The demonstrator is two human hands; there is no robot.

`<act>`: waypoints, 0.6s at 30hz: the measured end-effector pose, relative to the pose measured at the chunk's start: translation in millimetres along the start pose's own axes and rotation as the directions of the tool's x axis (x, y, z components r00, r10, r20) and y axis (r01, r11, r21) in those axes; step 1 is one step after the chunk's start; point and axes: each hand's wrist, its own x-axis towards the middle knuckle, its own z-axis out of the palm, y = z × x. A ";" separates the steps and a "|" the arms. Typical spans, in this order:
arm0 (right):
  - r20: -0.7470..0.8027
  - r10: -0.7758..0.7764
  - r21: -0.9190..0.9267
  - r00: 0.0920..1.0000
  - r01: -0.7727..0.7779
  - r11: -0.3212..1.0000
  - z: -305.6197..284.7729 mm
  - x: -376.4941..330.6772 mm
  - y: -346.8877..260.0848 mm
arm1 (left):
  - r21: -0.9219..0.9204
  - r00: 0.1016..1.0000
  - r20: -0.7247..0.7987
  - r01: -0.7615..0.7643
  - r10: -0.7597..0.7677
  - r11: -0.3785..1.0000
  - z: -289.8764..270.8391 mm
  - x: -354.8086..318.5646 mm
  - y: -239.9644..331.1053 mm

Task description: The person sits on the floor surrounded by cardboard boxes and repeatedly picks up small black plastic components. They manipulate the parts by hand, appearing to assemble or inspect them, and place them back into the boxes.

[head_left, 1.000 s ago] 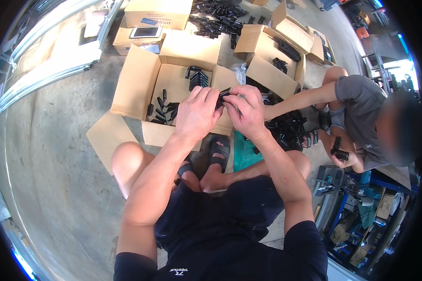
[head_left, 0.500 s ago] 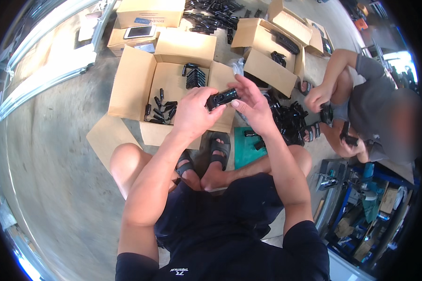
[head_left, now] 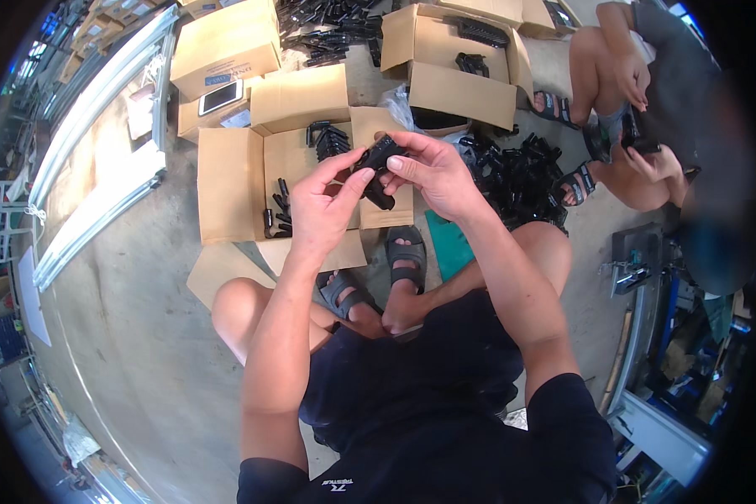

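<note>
A black, glossy L-shaped part (head_left: 380, 196) is held up between my two hands, over the near right of an open cardboard box (head_left: 229, 185). My left hand (head_left: 323, 206) pinches its left side between thumb and fingers. From the right, my right hand (head_left: 441, 178) grips its upper end, the thumb lying across it. The exact kind of part cannot be made out. Inside the box, similar black parts stand in a neat stack (head_left: 331, 143), and several loose black pieces (head_left: 280, 206) lie at its left side.
Right of the box lies a heap of black parts (head_left: 519, 172) beside a green sheet (head_left: 450, 245). Another open box (head_left: 462, 94) stands beyond. A co-worker at the right holds a black part (head_left: 634, 130). A white tablet-like device (head_left: 221, 97) rests on a carton.
The part has turned from lying nearly level to tilted, one arm pointing down. My right hand has closed on it. The view has shifted; the co-worker's hands have moved too.
</note>
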 end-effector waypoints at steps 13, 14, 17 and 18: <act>0.064 -0.257 -0.046 0.964 0.260 0.964 -1.8 -32.4 -21.3 | 0.016 0.978 -0.040 -0.206 0.207 0.978 12.8 -7.4 15.6; 0.063 -0.287 -0.068 0.956 0.291 0.954 -0.4 -34.6 -22.0 | 0.011 0.976 -0.036 -0.214 0.214 0.977 12.8 -7.5 17.0; 0.074 -0.328 -0.095 0.942 0.334 0.938 0.8 -36.6 -23.9 | 0.051 0.957 -0.022 -0.288 0.290 0.956 11.5 -8.4 17.9; 0.076 -0.332 -0.099 0.940 0.338 0.936 0.7 -37.5 -24.3 | 0.073 0.951 -0.012 -0.306 0.308 0.949 11.3 -8.2 18.6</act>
